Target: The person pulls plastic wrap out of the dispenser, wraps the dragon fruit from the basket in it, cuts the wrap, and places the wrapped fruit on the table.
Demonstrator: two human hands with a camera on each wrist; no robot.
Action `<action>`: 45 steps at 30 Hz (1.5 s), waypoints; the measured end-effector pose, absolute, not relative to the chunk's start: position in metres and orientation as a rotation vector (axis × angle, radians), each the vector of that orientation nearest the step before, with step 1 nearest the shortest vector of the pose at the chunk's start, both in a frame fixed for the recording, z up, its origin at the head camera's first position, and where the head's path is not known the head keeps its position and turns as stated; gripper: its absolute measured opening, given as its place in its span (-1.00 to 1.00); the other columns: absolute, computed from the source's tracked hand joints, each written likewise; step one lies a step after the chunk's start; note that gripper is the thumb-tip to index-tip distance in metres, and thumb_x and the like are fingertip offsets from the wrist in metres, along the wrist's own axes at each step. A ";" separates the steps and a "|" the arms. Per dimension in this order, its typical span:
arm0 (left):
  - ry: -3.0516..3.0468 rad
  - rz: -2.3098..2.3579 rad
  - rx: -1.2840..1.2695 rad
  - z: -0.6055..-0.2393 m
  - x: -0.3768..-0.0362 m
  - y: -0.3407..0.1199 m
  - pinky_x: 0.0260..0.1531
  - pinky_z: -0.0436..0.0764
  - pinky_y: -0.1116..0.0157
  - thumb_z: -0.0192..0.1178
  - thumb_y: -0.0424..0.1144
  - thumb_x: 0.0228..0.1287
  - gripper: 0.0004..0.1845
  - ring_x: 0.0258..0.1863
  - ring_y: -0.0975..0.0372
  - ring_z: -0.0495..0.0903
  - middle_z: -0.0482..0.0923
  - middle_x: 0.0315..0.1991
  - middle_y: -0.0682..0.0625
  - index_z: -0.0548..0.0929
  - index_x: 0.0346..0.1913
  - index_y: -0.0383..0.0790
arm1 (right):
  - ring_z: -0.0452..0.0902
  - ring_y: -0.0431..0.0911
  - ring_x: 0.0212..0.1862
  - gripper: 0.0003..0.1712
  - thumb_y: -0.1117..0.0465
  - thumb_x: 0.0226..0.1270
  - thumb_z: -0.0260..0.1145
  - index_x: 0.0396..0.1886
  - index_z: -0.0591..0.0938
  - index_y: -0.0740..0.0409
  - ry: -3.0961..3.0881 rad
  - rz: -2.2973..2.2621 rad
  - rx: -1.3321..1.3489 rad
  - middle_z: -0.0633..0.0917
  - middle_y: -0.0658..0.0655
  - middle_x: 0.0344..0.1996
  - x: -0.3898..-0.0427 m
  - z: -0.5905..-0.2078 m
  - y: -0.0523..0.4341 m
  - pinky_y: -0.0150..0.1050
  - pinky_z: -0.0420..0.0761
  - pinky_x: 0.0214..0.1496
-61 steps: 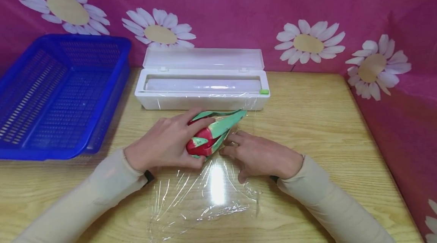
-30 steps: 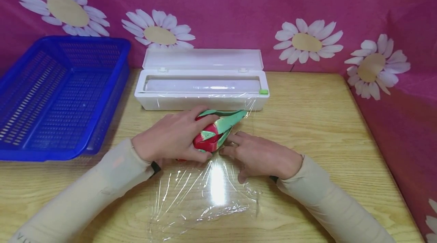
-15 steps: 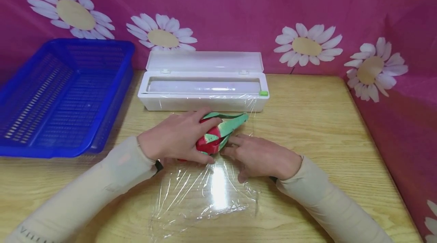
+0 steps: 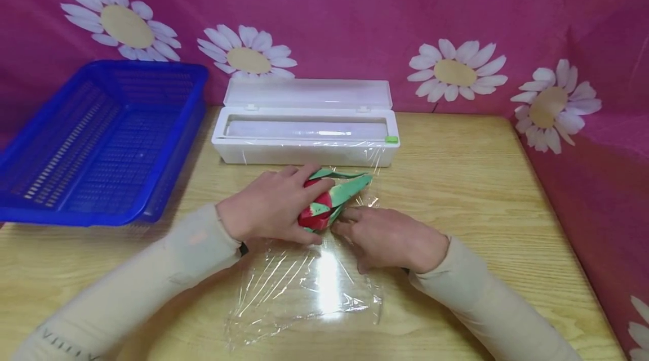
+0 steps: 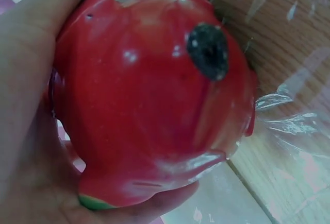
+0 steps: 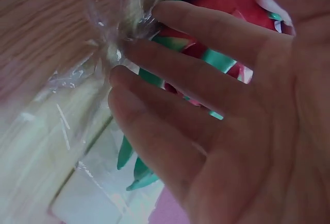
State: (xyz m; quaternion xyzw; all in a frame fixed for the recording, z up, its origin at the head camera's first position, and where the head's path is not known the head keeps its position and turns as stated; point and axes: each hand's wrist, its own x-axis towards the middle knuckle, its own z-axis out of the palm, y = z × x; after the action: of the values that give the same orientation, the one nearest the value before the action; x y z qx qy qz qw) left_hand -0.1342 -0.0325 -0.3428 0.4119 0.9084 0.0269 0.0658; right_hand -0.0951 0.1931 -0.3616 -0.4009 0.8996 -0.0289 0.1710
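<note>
Item: toy dragon fruit (image 4: 324, 203), red body with green leaf tips, lying on a sheet of cling film (image 4: 309, 288) spread on the table (image 4: 481, 181), just in front of the white film dispenser box (image 4: 304, 141), whose lid stands open.

Left hand (image 4: 269, 209): fingers curled over the red body, holding it; the left wrist view shows the palm cupped round the fruit (image 5: 149, 105) with film already over its skin.

Right hand (image 4: 390, 237): flat on the film just beside the green tips, fingers (image 6: 170, 80) nearly straight and spread, pressing bunched film against the fruit; whether any fold is pinched is hard to tell from the blurred wrist view.

Step in hand, as judged: wrapping, about midway. The film seems to run unbroken from the dispenser edge to the fruit, and a wide flap lies loose toward the person.

Next move calls for: keeping the fruit steady under the left hand while the loose flap is drawn up and over, with the film kept taut so it clings rather than creases.

Change from two seconds ago: the fruit has moved a little toward the dispenser and less red shows under the left hand; the right hand has hardly shifted.

Also present: blue basket (image 4: 101, 136) at the left, well apart.
</note>
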 end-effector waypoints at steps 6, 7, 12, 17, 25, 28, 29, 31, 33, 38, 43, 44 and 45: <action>2.752 0.051 1.249 -0.343 -0.133 -0.031 -0.15 0.76 0.05 0.41 0.41 0.04 -0.03 0.13 0.00 0.59 0.38 0.33 -0.08 0.37 0.46 0.04 | 0.59 -0.04 0.31 -0.26 0.20 0.00 0.64 0.26 0.64 0.10 2.552 -0.081 -1.135 0.65 0.08 0.27 -0.094 -0.355 0.195 -0.06 0.70 0.25; 2.755 0.047 1.251 -0.343 -0.133 -0.031 -0.15 0.76 0.05 0.40 0.42 0.04 -0.03 0.13 0.01 0.59 0.38 0.33 -0.09 0.38 0.45 0.04 | 0.59 -0.05 0.31 -0.28 0.21 0.02 0.64 0.26 0.64 0.10 2.549 -0.087 -1.140 0.65 0.07 0.28 -0.094 -0.354 0.196 -0.07 0.69 0.26; 2.769 0.033 1.259 -0.344 -0.131 -0.030 -0.15 0.75 0.04 0.38 0.41 0.06 -0.06 0.11 -0.01 0.59 0.37 0.34 -0.08 0.37 0.44 0.05 | 0.62 -0.05 0.27 -0.31 0.19 0.03 0.66 0.23 0.67 0.13 2.534 -0.114 -1.184 0.69 0.08 0.24 -0.093 -0.347 0.198 -0.10 0.67 0.31; 2.780 0.020 1.270 -0.345 -0.130 -0.031 -0.15 0.75 0.04 0.38 0.43 0.05 -0.05 0.10 -0.02 0.60 0.37 0.34 -0.08 0.36 0.44 0.06 | 0.61 -0.07 0.25 -0.30 0.17 0.01 0.68 0.21 0.67 0.13 2.532 -0.104 -1.241 0.70 0.05 0.19 -0.091 -0.345 0.198 -0.13 0.66 0.32; 2.791 0.028 1.288 -0.346 -0.129 -0.032 -0.19 0.74 0.08 0.39 0.44 0.04 -0.04 0.07 0.01 0.60 0.39 0.30 -0.06 0.37 0.44 0.07 | 0.68 -0.04 0.18 -0.37 0.13 0.06 0.66 0.16 0.69 0.12 2.544 -0.051 -1.272 0.73 0.09 0.15 -0.087 -0.341 0.194 -0.10 0.71 0.24; 2.795 0.023 1.291 -0.346 -0.129 -0.032 -0.20 0.73 0.09 0.39 0.44 0.04 -0.04 0.05 0.02 0.60 0.40 0.27 -0.05 0.37 0.44 0.07 | 0.72 -0.05 0.08 -0.42 0.11 0.09 0.66 0.12 0.70 0.11 2.552 -0.040 -1.263 0.75 0.08 0.09 -0.085 -0.338 0.193 -0.10 0.75 0.14; 2.796 0.022 1.293 -0.346 -0.129 -0.032 -0.21 0.74 0.09 0.39 0.44 0.04 -0.04 0.05 0.02 0.60 0.40 0.26 -0.05 0.36 0.44 0.07 | 0.73 -0.06 0.07 -0.44 0.11 0.10 0.65 0.11 0.71 0.11 2.556 -0.044 -1.261 0.75 0.08 0.08 -0.084 -0.338 0.193 -0.10 0.76 0.12; 2.796 0.021 1.294 -0.346 -0.129 -0.032 -0.21 0.74 0.09 0.39 0.44 0.04 -0.04 0.05 0.02 0.60 0.40 0.26 -0.06 0.36 0.44 0.07 | 0.73 -0.07 0.06 -0.52 0.15 0.17 0.60 0.10 0.73 0.09 2.567 -0.045 -1.274 0.76 0.06 0.07 -0.083 -0.336 0.193 -0.11 0.77 0.09; 2.798 0.018 1.297 -0.346 -0.129 -0.033 -0.20 0.74 0.09 0.39 0.44 0.05 -0.05 0.05 0.02 0.60 0.40 0.26 -0.05 0.36 0.44 0.07 | 0.73 -0.07 0.09 -0.57 0.20 0.23 0.55 0.11 0.73 0.07 2.585 -0.052 -1.302 0.77 0.04 0.07 -0.081 -0.336 0.192 -0.11 0.77 0.09; 2.805 0.012 1.317 -0.347 -0.129 -0.033 -0.20 0.75 0.10 0.37 0.45 0.06 -0.06 0.04 0.02 0.61 0.41 0.25 -0.05 0.37 0.43 0.06 | 0.72 -0.10 0.11 -0.66 0.12 0.34 0.48 0.08 0.76 0.03 2.616 -0.078 -1.442 0.80 0.00 0.02 -0.076 -0.337 0.190 -0.13 0.76 0.11; 2.808 -0.008 1.318 -0.347 -0.129 -0.033 -0.19 0.76 0.10 0.34 0.49 0.06 -0.03 0.06 0.01 0.62 0.41 0.27 -0.07 0.37 0.44 0.06 | 0.70 -0.14 0.03 -0.73 0.01 0.29 0.50 -0.08 0.76 -0.04 2.591 -0.157 -1.527 0.80 -0.06 -0.09 -0.072 -0.339 0.186 -0.17 0.74 0.08; 2.806 -0.010 1.317 -0.347 -0.129 -0.033 -0.19 0.76 0.10 0.34 0.50 0.05 -0.03 0.07 0.00 0.62 0.41 0.27 -0.07 0.37 0.44 0.06 | 0.69 -0.14 0.02 -0.74 0.02 0.28 0.51 -0.08 0.75 -0.04 2.587 -0.147 -1.526 0.80 -0.07 -0.09 -0.072 -0.340 0.186 -0.17 0.75 0.06; 2.806 -0.013 1.318 -0.347 -0.129 -0.033 -0.18 0.77 0.10 0.34 0.50 0.05 -0.02 0.07 0.00 0.62 0.41 0.28 -0.07 0.37 0.45 0.06 | 0.69 -0.14 0.01 -0.74 0.05 0.27 0.51 -0.08 0.75 -0.03 2.583 -0.140 -1.518 0.79 -0.07 -0.10 -0.071 -0.341 0.185 -0.17 0.75 0.04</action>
State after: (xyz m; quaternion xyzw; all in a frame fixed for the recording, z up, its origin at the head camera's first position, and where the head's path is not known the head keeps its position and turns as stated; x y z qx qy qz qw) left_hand -0.1292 -0.0334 -0.3470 0.4250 0.9049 -0.0041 0.0210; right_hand -0.0713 0.1848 -0.3408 -0.5049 0.8590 -0.0466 0.0713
